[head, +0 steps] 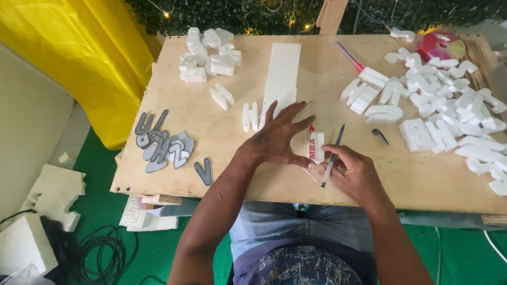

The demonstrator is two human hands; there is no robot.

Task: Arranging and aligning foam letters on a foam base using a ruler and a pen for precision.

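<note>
My left hand (279,139) lies flat with spread fingers on a clear plastic set square (306,140) that rests over a small white foam block (317,146) on the plywood table (230,175). My right hand (353,174) holds a dark pen (333,155), its upper end pointing away from me beside the block's right edge. A long white foam strip (282,76) lies just beyond my left fingers, and a cut foam letter (250,116) stands to its left.
Foam letters are heaped at the right (451,104) and back left (209,54). Grey letter shapes (164,145) lie at the left edge. A small black object (380,136) and a pink-tipped tool (350,56) lie on the table. Foam scraps (52,191) and cables (101,252) cover the floor at left.
</note>
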